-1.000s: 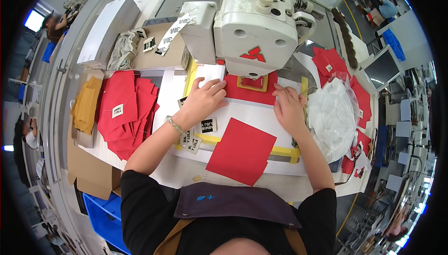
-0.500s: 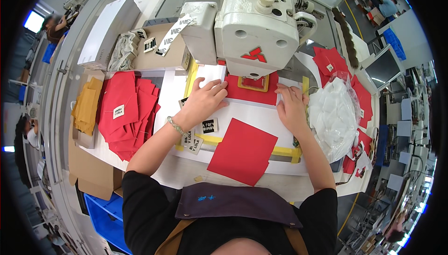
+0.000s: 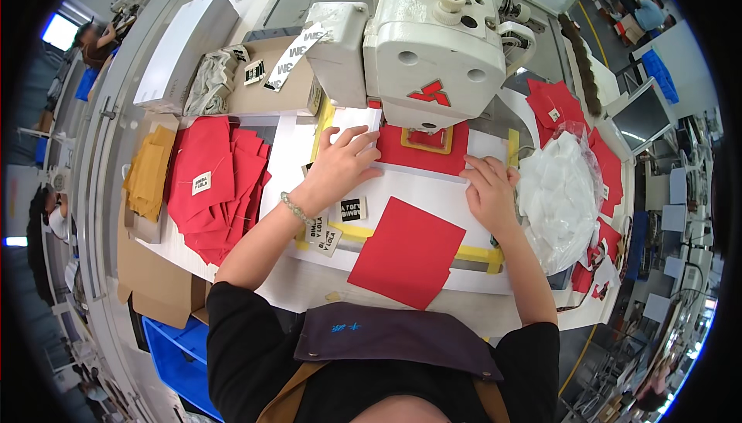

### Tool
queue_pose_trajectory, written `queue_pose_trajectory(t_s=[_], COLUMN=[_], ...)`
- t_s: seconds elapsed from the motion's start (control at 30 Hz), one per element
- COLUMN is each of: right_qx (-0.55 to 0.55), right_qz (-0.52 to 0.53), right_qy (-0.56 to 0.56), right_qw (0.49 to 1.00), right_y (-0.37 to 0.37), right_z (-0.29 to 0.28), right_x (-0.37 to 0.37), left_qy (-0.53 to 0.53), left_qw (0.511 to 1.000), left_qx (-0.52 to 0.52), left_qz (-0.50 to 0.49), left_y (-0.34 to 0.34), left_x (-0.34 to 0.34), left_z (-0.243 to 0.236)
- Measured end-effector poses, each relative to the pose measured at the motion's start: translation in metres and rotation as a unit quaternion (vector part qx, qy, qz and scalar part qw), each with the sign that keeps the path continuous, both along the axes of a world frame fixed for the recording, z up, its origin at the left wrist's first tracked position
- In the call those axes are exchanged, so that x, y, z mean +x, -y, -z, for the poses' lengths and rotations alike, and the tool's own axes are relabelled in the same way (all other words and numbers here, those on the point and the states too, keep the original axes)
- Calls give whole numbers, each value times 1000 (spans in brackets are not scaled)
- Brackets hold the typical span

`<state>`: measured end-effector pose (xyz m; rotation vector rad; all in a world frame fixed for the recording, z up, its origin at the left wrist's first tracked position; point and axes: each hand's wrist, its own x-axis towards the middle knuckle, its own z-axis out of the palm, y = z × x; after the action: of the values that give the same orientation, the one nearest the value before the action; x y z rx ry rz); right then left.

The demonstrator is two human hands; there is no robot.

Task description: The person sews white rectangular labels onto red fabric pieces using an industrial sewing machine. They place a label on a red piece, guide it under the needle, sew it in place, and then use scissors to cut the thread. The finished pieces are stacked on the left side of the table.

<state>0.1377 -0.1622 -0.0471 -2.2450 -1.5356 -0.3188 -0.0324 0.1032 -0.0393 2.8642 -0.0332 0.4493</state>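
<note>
A red fabric piece (image 3: 456,158) lies flat under the head of a white sewing machine (image 3: 437,36), with a yellow rectangular clamp frame (image 3: 424,143) over its middle. My left hand (image 3: 344,166) rests with fingers spread at the piece's left edge, on the white work surface. My right hand (image 3: 492,189) is open too, palm down, its fingertips by the near right corner of the piece. Closer to me, some red fabric (image 3: 410,253) lies flat. Black and white labels (image 3: 352,208) are beside my left wrist; cream labels (image 3: 325,239) partly hide under it.
To the left are a pile of red pieces (image 3: 220,214), a box of mustard-yellow pieces (image 3: 151,175) and a cardboard tray (image 3: 270,83). A clear bag of white pieces (image 3: 558,199) sits right of my right hand, near more red fabric (image 3: 607,160).
My right hand has slid a little toward me along the right edge of the clamped red piece. My left hand stays nearly in place. The whole view has shifted slightly.
</note>
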Motion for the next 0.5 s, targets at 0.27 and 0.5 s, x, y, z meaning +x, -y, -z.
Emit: queue_pose_trajectory(t_s=[0.27,0.5], right_qx=[29,5], right_qz=[-8,-17], right_qy=[-13,8], right_qw=[999,1000], right_y=[1,-2], right_z=[0,-4], right_x=[-1,0], left_qy=[12,9], left_qw=[1000,999], left_qx=[21,23], left_qz=[7,28], left_y=[0,1], left_x=[-2,-2], left_z=[2,-3])
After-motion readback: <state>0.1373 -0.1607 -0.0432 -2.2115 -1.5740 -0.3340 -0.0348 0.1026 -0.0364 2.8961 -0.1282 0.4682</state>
